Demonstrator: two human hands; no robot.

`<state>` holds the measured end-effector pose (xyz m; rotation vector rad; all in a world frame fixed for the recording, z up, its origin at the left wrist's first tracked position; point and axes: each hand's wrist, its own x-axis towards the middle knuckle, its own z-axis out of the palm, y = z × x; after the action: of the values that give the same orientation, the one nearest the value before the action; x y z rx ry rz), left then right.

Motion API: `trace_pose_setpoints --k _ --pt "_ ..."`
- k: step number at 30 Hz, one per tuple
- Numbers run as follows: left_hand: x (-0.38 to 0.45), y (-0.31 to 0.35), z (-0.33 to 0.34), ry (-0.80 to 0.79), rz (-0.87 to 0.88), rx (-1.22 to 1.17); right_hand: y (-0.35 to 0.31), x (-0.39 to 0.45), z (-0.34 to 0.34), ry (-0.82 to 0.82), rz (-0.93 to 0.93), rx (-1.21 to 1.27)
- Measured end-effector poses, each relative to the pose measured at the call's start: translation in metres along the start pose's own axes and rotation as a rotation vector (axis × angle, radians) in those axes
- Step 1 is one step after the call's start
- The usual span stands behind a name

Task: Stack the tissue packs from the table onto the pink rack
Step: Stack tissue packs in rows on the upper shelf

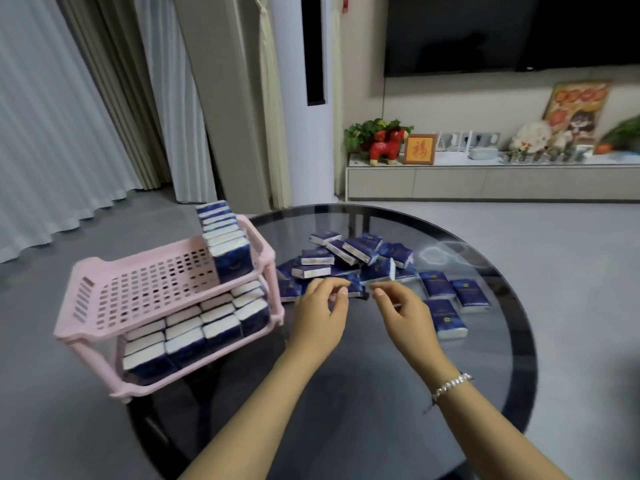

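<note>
A pink two-tier rack (90,276) stands on the left edge of the round glass table (398,393). Its lower tier is filled with several blue and white tissue packs (194,336). A row of several packs (227,242) stands upright at the right end of the upper tier. A loose pile of tissue packs (349,252) lies on the table beyond my hands. My left hand (320,311) and my right hand (403,311) hover side by side at the pile's near edge, fingers loosely curled, holding nothing. One pack (356,289) shows partly between them.
Three more packs (446,318) lie flat to the right of my right hand. Most of the rack's upper tier (145,285) is bare. Behind the table are grey floor, curtains, and a low TV cabinet (485,183) with ornaments.
</note>
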<state>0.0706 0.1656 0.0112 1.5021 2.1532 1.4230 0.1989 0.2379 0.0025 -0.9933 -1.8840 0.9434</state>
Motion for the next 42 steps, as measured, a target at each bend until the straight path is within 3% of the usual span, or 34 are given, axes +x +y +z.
trace_pose_setpoints --k 9,15,24,27,29,33,35,42 --pt "0.0 0.005 0.096 -0.31 -0.245 -0.095 0.087 -0.004 -0.046 0.216 0.202 -0.411" --pt "0.005 0.018 0.127 -0.398 -0.367 -0.254 0.103 0.001 -0.054 0.138 0.378 -0.362" --pt "0.021 0.013 0.129 -0.279 -0.593 -0.398 0.099 0.009 -0.062 -0.098 0.307 -0.05" --pt "0.023 0.006 0.121 -0.371 -0.566 -0.352 0.091 0.014 -0.063 -0.205 0.259 -0.006" --pt "0.025 0.004 0.118 -0.316 -0.567 -0.404 0.088 0.022 -0.063 -0.162 0.221 0.022" --pt "0.028 -0.003 0.116 -0.089 -0.66 -0.571 0.099 0.054 -0.06 0.105 0.153 -0.301" --pt "0.027 -0.008 0.114 -0.042 -0.67 -0.603 0.102 0.071 -0.059 0.158 0.2 -0.443" --pt "0.022 -0.009 0.104 -0.018 -0.641 -0.638 0.119 0.093 -0.053 0.05 0.363 -0.721"
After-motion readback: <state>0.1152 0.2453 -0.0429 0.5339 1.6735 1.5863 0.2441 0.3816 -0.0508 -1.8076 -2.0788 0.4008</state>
